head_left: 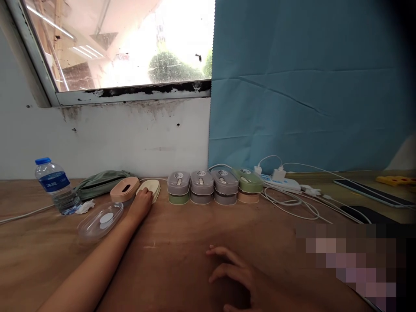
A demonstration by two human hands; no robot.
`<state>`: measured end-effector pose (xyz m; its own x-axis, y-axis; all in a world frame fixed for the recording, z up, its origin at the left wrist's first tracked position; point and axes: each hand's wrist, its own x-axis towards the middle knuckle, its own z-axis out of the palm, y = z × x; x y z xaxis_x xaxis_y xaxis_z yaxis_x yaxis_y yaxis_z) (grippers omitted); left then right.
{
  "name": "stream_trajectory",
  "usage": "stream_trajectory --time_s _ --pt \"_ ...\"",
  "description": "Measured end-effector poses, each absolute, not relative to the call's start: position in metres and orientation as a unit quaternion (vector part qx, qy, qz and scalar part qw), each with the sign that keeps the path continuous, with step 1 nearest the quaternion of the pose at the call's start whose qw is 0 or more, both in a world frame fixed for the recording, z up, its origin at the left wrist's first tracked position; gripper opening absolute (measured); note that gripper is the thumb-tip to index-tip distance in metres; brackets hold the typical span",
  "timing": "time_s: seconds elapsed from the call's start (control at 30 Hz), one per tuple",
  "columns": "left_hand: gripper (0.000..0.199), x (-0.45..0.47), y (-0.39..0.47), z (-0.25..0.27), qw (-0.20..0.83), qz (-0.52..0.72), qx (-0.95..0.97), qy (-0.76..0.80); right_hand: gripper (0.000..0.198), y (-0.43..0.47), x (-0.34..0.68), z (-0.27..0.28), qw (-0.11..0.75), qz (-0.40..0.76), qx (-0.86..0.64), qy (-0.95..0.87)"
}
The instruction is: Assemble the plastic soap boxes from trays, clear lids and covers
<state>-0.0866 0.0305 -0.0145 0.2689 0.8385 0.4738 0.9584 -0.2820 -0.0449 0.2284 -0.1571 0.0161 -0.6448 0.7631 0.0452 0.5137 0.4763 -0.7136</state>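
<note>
At the back of the table my left hand (143, 203) reaches to a small stack of cream-coloured oval pieces (154, 189), its fingers bent and closed on the top one. Just left of it stand a peach oval box part with a dark slot (125, 189) and a clear plastic lid (95, 225) with a white round spot. My right hand (235, 277) hovers low over the front of the table, fingers apart and nothing in them. Several two-tier lunch boxes (201, 183) in grey, green and peach stand in a row right of the stack.
A water bottle (57, 186), a green pouch (104, 183) and a crumpled tissue (86, 206) are at the left. On the right lie a power strip (284, 185) with white cables (292, 201) and a flat phone-like device (373, 193). A blurred patch covers the lower right.
</note>
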Motion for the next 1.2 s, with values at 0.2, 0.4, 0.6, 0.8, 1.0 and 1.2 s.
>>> stream_trajectory --time_s 0.2,0.4,0.6,0.8,1.0,1.2 --pt "0.023 -0.088 0.029 -0.012 0.148 -0.185 -0.78 -0.579 0.031 -0.157 0.229 0.014 0.171 0.355 -0.389 -0.833" --pt "0.026 -0.098 0.031 -0.016 0.109 -0.195 -0.789 -0.572 0.032 -0.157 0.228 0.012 0.168 0.358 -0.394 -0.83" --pt "0.027 -0.105 0.031 -0.015 0.066 -0.209 -0.8 -0.558 0.03 -0.157 0.228 0.014 0.168 0.36 -0.397 -0.827" --pt "0.026 -0.107 0.028 -0.011 0.036 -0.216 -0.805 -0.551 0.031 -0.157 0.228 0.014 0.17 0.359 -0.397 -0.828" --pt "0.024 -0.11 0.025 -0.014 0.027 -0.215 -0.806 -0.551 0.03 -0.156 0.229 0.012 0.171 0.357 -0.398 -0.827" --pt "0.027 -0.109 0.028 -0.009 0.041 -0.232 -0.801 -0.551 0.031 -0.158 0.229 0.015 0.17 0.366 -0.394 -0.826"
